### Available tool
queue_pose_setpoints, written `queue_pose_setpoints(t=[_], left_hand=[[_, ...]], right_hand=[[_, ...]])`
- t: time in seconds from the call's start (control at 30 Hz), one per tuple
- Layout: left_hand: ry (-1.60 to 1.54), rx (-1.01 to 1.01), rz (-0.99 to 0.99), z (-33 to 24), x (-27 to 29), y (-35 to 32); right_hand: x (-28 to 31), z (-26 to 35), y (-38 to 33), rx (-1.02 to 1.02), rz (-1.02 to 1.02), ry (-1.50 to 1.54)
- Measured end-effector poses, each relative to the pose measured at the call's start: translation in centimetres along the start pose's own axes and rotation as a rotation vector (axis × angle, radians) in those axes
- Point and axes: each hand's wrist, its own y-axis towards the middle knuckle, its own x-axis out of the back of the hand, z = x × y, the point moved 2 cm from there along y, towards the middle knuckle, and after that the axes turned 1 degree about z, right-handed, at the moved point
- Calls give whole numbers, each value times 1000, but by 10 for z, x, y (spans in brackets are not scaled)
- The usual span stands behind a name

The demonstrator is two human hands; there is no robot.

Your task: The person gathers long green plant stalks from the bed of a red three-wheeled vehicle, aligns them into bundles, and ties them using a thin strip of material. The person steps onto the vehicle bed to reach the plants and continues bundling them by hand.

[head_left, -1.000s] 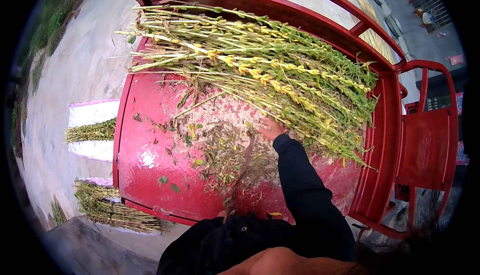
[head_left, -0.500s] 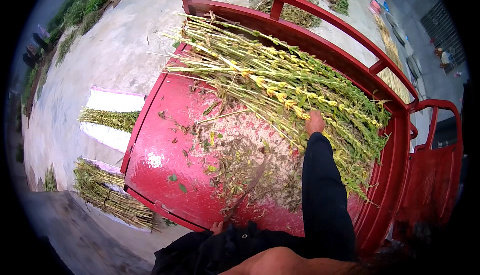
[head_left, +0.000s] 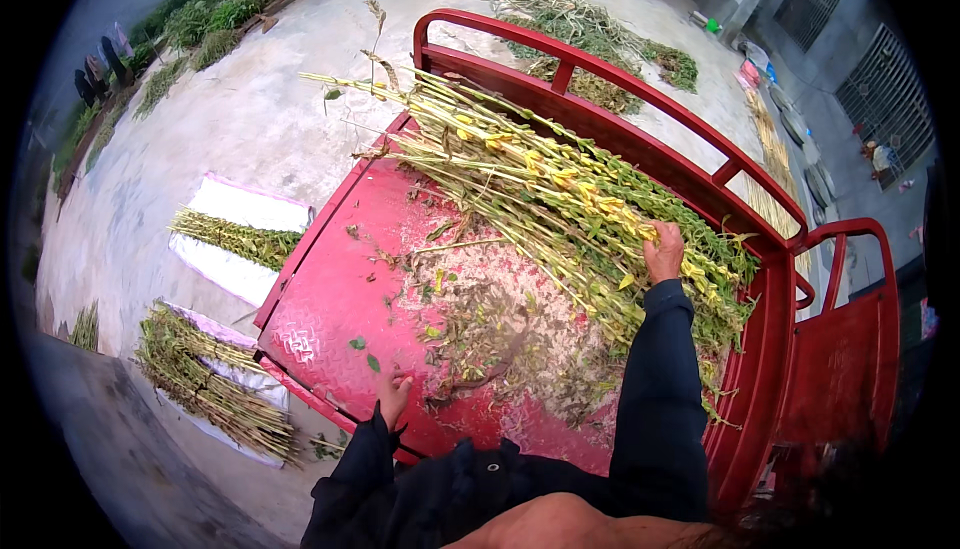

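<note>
A thick pile of sesame stalks (head_left: 520, 164), green and yellow with pods along the stems, lies across the far side of a red truck bed (head_left: 330, 279). My right hand (head_left: 664, 251) reaches over to the leafy right part of the pile, its fingers closed round some stalks. Nearer to me, my left hand (head_left: 393, 394) is over the bed's front left edge, fingers apart and nothing in it. Pale seeds and dry leaf scraps (head_left: 500, 339) cover the bed between my hands.
A red rail (head_left: 600, 49) borders the bed's far side, and a red panel (head_left: 835, 369) stands at the right. On the concrete at left, bundled stalks (head_left: 235, 237) lie on white sheets (head_left: 200, 254). A heap of cut plants (head_left: 570, 29) lies beyond the rail.
My left hand has come up from the bed's near edge into fuller view. My right hand remains on the stalks, and their cut ends reach further past the bed's left edge. The view has shifted.
</note>
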Motion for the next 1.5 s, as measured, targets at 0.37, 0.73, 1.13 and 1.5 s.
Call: queue_pose_setpoints(t=[0.37, 0.73, 1.13, 1.5], left_hand=[[-866, -591, -82, -317, 121, 88], [-751, -772, 530, -340, 146, 38], [-450, -498, 104, -315, 107, -17], [-333, -692, 204, -326, 107, -70]], right_hand=[[179, 93, -53, 122, -116, 105], [151, 78, -236, -184, 312, 369], [91, 122, -242, -72, 730, 50], [38, 265, -200, 87, 280, 198]])
